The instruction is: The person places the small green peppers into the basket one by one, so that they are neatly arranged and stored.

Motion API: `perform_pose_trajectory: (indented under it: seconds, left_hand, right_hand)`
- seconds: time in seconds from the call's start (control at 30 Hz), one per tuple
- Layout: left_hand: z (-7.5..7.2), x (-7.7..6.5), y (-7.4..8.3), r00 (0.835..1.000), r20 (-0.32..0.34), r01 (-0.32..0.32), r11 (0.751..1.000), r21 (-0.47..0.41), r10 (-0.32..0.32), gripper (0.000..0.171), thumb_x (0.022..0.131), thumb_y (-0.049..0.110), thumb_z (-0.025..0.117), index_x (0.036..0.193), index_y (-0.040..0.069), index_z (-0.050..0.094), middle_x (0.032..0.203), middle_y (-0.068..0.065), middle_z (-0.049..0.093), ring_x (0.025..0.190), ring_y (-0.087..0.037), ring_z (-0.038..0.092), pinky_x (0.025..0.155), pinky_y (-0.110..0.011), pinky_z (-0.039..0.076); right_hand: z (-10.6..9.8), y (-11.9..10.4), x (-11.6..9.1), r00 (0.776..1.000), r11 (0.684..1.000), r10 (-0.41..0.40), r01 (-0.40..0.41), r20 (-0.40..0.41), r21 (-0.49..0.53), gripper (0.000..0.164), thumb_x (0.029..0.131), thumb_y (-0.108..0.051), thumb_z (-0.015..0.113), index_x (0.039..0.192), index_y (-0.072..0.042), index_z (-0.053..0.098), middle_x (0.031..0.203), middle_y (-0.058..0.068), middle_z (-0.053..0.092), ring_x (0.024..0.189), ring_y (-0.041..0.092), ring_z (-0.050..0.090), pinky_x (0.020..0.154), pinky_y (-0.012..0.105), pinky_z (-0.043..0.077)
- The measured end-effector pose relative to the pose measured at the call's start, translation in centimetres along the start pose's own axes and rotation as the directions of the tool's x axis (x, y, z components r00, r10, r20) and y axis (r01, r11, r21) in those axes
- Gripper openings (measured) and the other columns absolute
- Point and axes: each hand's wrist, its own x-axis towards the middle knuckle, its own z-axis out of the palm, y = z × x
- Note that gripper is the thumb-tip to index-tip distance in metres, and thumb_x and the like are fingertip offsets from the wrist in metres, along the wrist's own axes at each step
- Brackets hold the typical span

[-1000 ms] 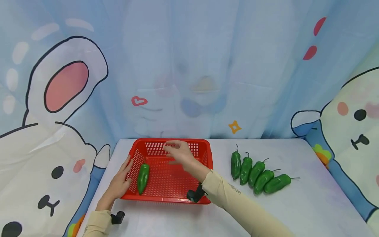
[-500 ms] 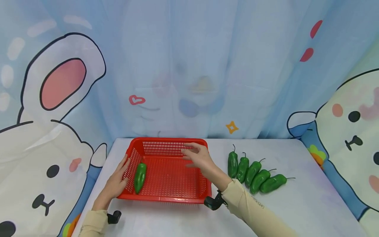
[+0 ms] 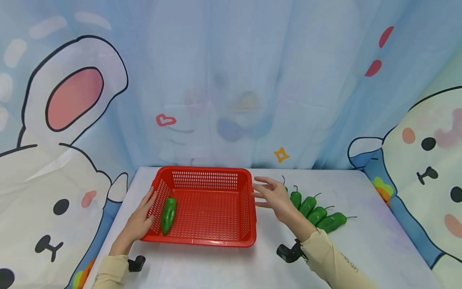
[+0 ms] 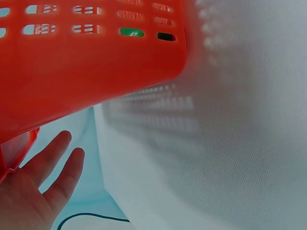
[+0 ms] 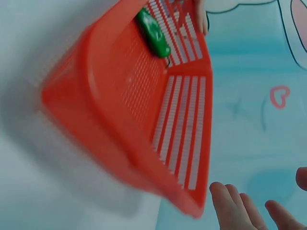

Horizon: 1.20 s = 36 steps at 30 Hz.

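A red plastic basket (image 3: 202, 242) with slotted walls stands on the white table. One green chili pepper (image 3: 168, 215) lies inside along its left wall. My left hand (image 3: 138, 220) rests at the basket's left rim, fingers extended along the outside. In the left wrist view, two straight fingers (image 4: 65, 179) show beside the red wall. My right hand (image 3: 273, 196) hangs in the air just right of the basket, fingers spread and holding nothing. Behind its wrist, several green chili peppers (image 3: 331, 222) lie fanned out on the table, partly hidden by the hand and forearm.
A light blue curtain (image 3: 202, 72) with cartoon prints hangs behind the table's back edge and round both sides. White tabletop (image 3: 202, 267) shows in front of the basket. A small black camera (image 3: 288, 253) sits at my right wrist.
My right hand has moved right, from over the basket to beyond its right rim, toward the row of peppers. The left hand stays at the left rim, and the pepper inside has not moved.
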Motion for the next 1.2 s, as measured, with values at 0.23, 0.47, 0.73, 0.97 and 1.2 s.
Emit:
perform_pose_trajectory:
  seconds: [0.23, 0.47, 0.73, 0.97, 1.2]
  left_hand:
    - [0.0, -0.1, 0.3, 1.0, -0.015, -0.012, 1.0, 0.003, 0.012, 0.071, 0.08, -0.007, 0.049, 0.149, -0.008, 0.032, 0.161, -0.019, 0.02, 0.14, -0.046, 0.031, 0.097, -0.065, 0.041]
    - [-0.1, 0.0, 0.2, 1.0, -0.006, -0.006, 1.0, 0.004, 0.006, 0.072, 0.08, -0.007, 0.05, 0.15, -0.007, 0.032, 0.161, -0.019, 0.02, 0.14, -0.046, 0.031, 0.098, -0.065, 0.041]
    - [0.0, 0.0, 0.1, 1.0, 0.003, -0.002, 1.0, 0.016, 0.002, 0.072, 0.081, -0.007, 0.049, 0.15, -0.007, 0.031, 0.161, -0.019, 0.019, 0.14, -0.047, 0.031, 0.098, -0.065, 0.04]
    - [0.1, 0.1, 0.2, 1.0, 0.0, -0.011, 1.0, 0.019, 0.011, 0.072, 0.08, -0.007, 0.05, 0.15, -0.007, 0.031, 0.161, -0.02, 0.019, 0.139, -0.046, 0.032, 0.098, -0.064, 0.041]
    - [-0.1, -0.1, 0.4, 1.0, 0.004, -0.007, 1.0, -0.01, 0.007, 0.072, 0.081, -0.009, 0.05, 0.15, -0.007, 0.031, 0.161, -0.02, 0.019, 0.14, -0.046, 0.03, 0.099, -0.064, 0.04]
  right_hand:
    - [-3.2, 1.2, -0.8, 0.999, 0.999, 0.032, -0.032, -0.032, -0.004, 0.053, 0.098, -0.025, 0.059, 0.144, -0.003, 0.046, 0.141, 0.025, 0.051, 0.119, 0.038, 0.06, 0.084, 0.043, 0.056]
    - [-5.6, 2.9, -1.5, 0.993, 0.997, 0.081, -0.082, -0.083, -0.005, 0.057, 0.098, -0.027, 0.058, 0.147, -0.002, 0.042, 0.142, 0.026, 0.048, 0.119, 0.034, 0.061, 0.081, 0.037, 0.057]
    - [-8.4, 4.9, -2.3, 0.986, 0.993, 0.114, -0.115, -0.124, -0.007, 0.06, 0.099, -0.028, 0.056, 0.15, -0.002, 0.037, 0.146, 0.026, 0.044, 0.12, 0.032, 0.06, 0.083, 0.035, 0.057]
    - [-11.2, 6.7, -3.4, 0.978, 0.992, 0.127, -0.129, -0.168, -0.001, 0.066, 0.099, -0.032, 0.057, 0.151, 0.0, 0.033, 0.144, 0.027, 0.044, 0.109, 0.021, 0.066, 0.082, 0.036, 0.057]
    - [-14.6, 8.7, -4.6, 0.949, 0.981, 0.194, -0.188, -0.249, 0.048, 0.071, 0.098, -0.033, 0.059, 0.152, 0.001, 0.03, 0.116, 0.003, 0.065, 0.092, 0.006, 0.068, 0.081, 0.035, 0.058]
